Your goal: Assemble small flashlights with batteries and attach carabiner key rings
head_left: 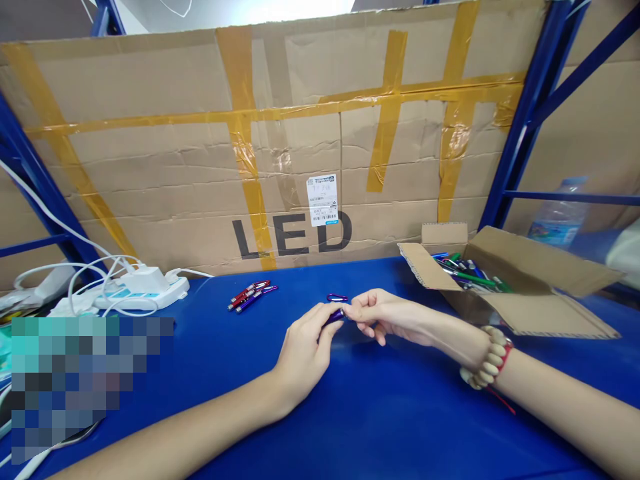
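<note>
Over the blue table (350,413) my two hands meet at the middle. My left hand (305,350) is closed, pinching a small purple pen-shaped flashlight (334,316) between thumb and fingers. My right hand (380,313), with a beaded bracelet on the wrist, pinches the same purple flashlight at its far end. A purple carabiner clip (337,297) lies on the table just behind my fingers. A little to the left lies a small bunch of red and purple flashlights (251,295).
An open cardboard box (520,293) with several coloured flashlights stands at the right. A white power strip (145,288) with cables sits at the left. A taped cardboard wall (280,147) marked LED closes the back. A water bottle (560,217) stands far right.
</note>
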